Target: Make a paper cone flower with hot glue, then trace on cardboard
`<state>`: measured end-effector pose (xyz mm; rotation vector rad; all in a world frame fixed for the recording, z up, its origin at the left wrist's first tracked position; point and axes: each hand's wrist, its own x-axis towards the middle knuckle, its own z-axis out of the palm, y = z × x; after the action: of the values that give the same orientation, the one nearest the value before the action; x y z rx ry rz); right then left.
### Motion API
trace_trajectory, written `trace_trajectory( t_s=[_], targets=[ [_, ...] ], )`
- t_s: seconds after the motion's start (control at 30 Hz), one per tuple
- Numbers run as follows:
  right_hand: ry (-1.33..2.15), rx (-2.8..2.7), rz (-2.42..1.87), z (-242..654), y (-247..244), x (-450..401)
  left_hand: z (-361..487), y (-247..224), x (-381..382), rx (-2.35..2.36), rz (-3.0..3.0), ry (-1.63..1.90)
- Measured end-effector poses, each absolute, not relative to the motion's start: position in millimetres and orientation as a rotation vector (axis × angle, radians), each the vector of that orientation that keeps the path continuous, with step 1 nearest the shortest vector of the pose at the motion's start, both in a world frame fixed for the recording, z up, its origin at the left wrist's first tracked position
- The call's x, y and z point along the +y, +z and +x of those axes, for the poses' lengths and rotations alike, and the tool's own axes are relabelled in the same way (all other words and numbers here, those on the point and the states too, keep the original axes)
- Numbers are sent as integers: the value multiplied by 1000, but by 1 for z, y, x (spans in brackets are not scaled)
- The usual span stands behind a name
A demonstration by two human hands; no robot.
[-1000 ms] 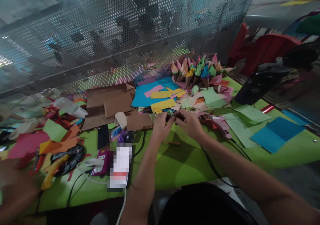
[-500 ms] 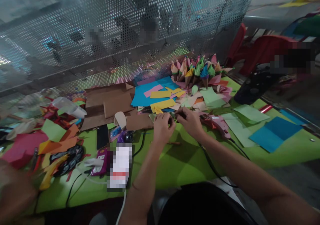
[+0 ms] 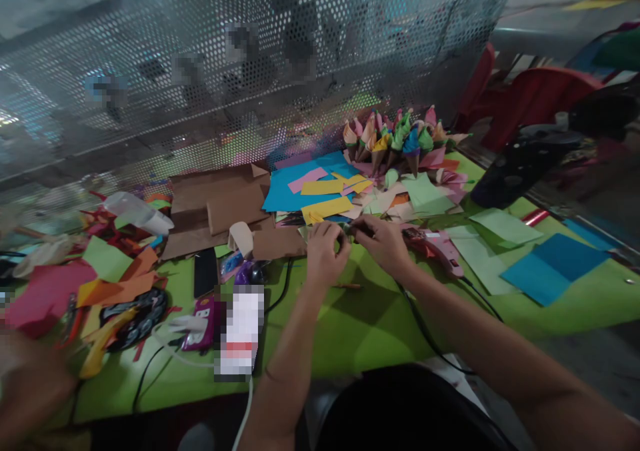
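Observation:
My left hand (image 3: 326, 251) and my right hand (image 3: 381, 239) meet over the middle of the table, fingertips pinched close together. Between them is a small greenish piece (image 3: 346, 228), mostly hidden by the fingers; its kind and which hand bears it are hard to make out. Just right of my right hand lies a pink hot glue gun (image 3: 443, 249) on its side, its cord running toward me. Beyond my fingers are yellow paper strips (image 3: 326, 209) and a blue paper sheet (image 3: 285, 191). A thin brown stick (image 3: 345, 286) rests below my hands.
Paper ice-cream cones (image 3: 395, 144) stand clustered at the back right. Brown cardboard (image 3: 190, 204) lies back left. Left are paper scraps (image 3: 107, 261), a power strip (image 3: 200, 324) and phones. A dark tumbler (image 3: 515, 171) and blue paper (image 3: 555, 267) are right. Another person's hand (image 3: 35, 377) enters at left.
My hands stay nearly in place, still pinched together around the small piece. The view has shifted very slightly. The other person's hand at the left edge has moved a little.

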<state>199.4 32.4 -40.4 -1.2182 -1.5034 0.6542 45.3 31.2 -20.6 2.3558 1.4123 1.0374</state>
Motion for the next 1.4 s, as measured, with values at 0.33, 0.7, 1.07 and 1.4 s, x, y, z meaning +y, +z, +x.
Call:
trace_trajectory(
  t_s=[0.33,0.7,1.07,1.4],
  targets=[
    [1201,-1197,-945,199,-32,36,39,-23,36,1276,2017,1216],
    [1238,-1125,-986,202,-35,38,37,-21,36,1166,2114,1032],
    [1216,-1118,-978,199,-35,37,40,-28,39,1334,2308,1028],
    [849,-1320,-1014,200,-34,33,37,-28,40,1350,2202,1087]
  ],
)
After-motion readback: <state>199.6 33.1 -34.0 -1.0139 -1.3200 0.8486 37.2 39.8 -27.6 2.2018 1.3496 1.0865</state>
